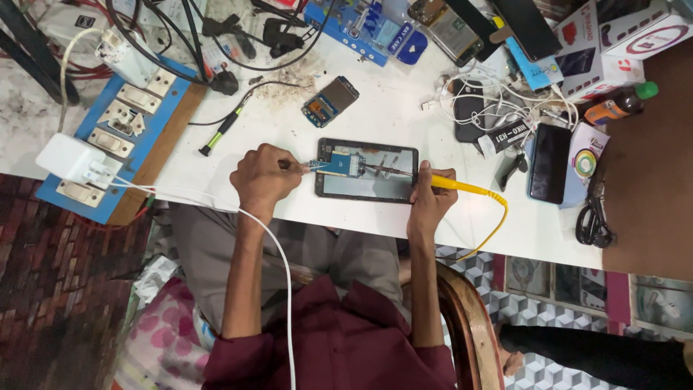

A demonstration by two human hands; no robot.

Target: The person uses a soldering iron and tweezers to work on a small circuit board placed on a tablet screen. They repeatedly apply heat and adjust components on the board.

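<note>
The widest bare stretch of the white desk (404, 101) lies just beyond the opened phone (367, 170), between the small blue circuit module (330, 101) and the tangle of white cables (498, 101); a hand could pass there without touching anything. Left of the phone, the green-handled screwdriver (225, 128) lies slantwise across the way, and past it the blue switchboard (119, 137) with its white charger (72, 160) closes that edge. To the right, a dark phone (550, 163) and black scissors (593, 217) crowd the desk (the yellow cord (491, 217) loops off the near edge there). The far edge is walled with boxes (613, 43) and black leads (216, 43)
</note>
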